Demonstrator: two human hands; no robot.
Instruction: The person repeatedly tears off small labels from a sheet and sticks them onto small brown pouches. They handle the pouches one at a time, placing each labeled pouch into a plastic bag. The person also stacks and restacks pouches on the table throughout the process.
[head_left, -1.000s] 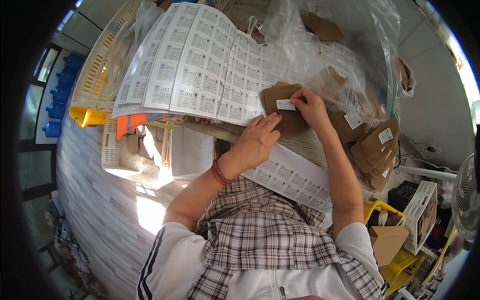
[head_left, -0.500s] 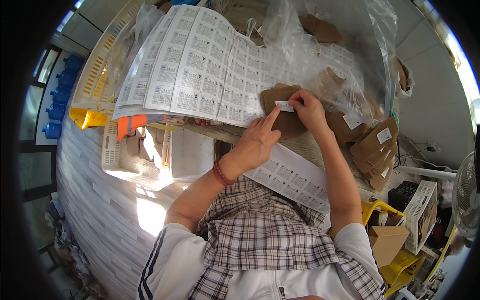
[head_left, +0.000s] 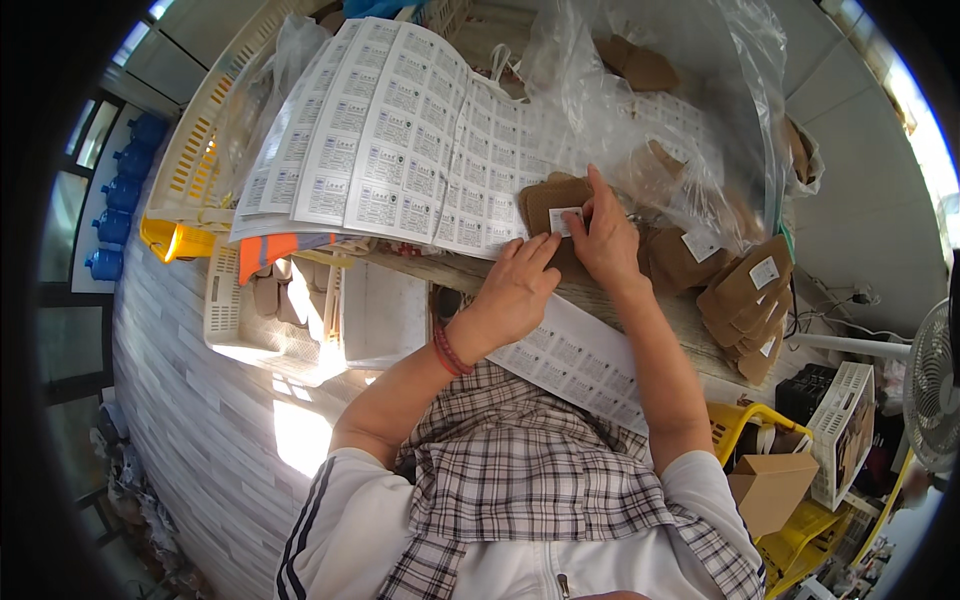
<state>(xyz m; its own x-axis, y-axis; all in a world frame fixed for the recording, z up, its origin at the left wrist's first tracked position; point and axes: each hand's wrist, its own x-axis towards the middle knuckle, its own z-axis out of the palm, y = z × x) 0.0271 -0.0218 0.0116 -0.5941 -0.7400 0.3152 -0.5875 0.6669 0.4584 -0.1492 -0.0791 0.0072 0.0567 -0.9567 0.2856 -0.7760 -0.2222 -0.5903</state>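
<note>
A brown ribbed flat piece [head_left: 540,207] lies on the table, a small white label [head_left: 563,221] stuck on its face. My right hand [head_left: 608,243] rests over its right side, thumb at the label and index finger stretched away from me. The fingers of my left hand [head_left: 512,300] lie fairly flat at the near edge of the label, holding nothing that I can see. Printed label sheets [head_left: 395,130] spread over the table to the left. Another label sheet [head_left: 580,365] slopes over my lap, between my forearms.
Labelled brown pieces [head_left: 745,300] are heaped at the right table edge, beside a clear plastic bag [head_left: 700,150] of more brown pieces. A cream crate [head_left: 270,325] stands lower left. Yellow baskets [head_left: 800,540], a cardboard box [head_left: 770,490] and a fan [head_left: 930,385] are at right.
My left index finger has left the label and my left hand has drawn slightly back. My right hand has opened out from a pinch at the label's corner, and the label now lies flat.
</note>
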